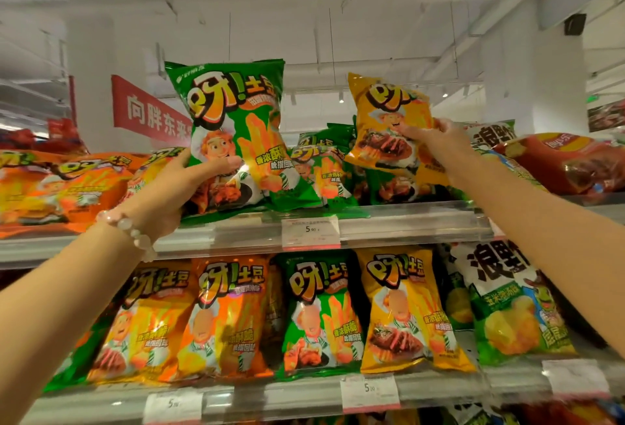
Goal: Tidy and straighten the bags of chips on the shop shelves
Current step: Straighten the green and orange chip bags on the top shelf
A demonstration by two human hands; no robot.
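My left hand (176, 188) grips a green bag of chips (233, 120) by its lower left side and holds it upright above the top shelf (406, 221). My right hand (436, 140) pinches a yellow bag of chips (389, 110) at its right edge, tilted, above several green bags (324, 171) lying slumped on that shelf. Orange bags (67, 184) lie flat at the shelf's left end. On the lower shelf (287, 394) stand orange, green (318, 316) and yellow (406, 309) bags in a row.
A red bag (571, 161) lies at the top shelf's right end, beside white and green bags (493, 137). More white and green bags (507, 303) stand at the lower right. Price tags (311, 232) hang on the shelf rails. A red banner (148, 113) hangs behind.
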